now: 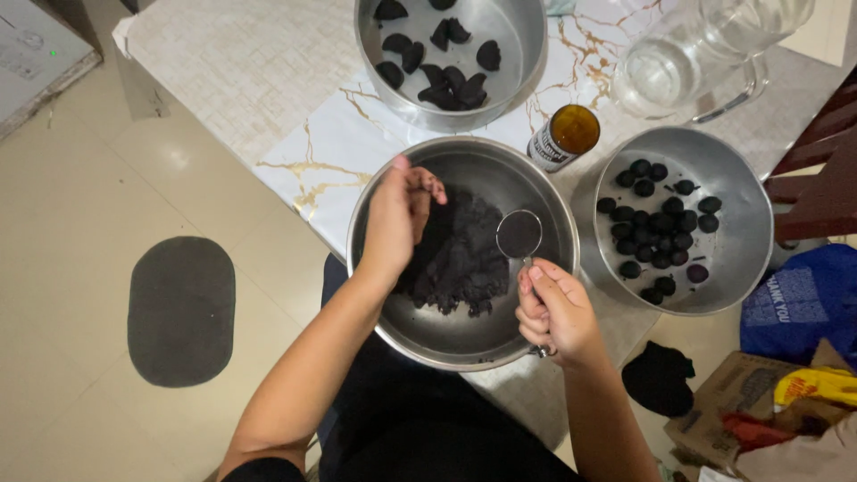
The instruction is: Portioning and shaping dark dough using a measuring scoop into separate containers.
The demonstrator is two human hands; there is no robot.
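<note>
A large steel bowl (544, 205) sits at the table's near edge and holds a heap of black dough-like mass (460, 259). My left hand (397, 214) hovers over the bowl's left side with its fingers curled, touching the black mass. My right hand (553, 312) grips the handle of a small round metal measuring spoon (519, 234), whose cup is filled level with the black stuff and held above the heap.
A steel bowl (741, 223) of small black balls stands to the right. At the back is another steel bowl (522, 45) with flattened black pieces. A brown jar (564, 136), a glass pitcher (687, 54), a wooden chair (817, 178) and bags (794, 312) lie right.
</note>
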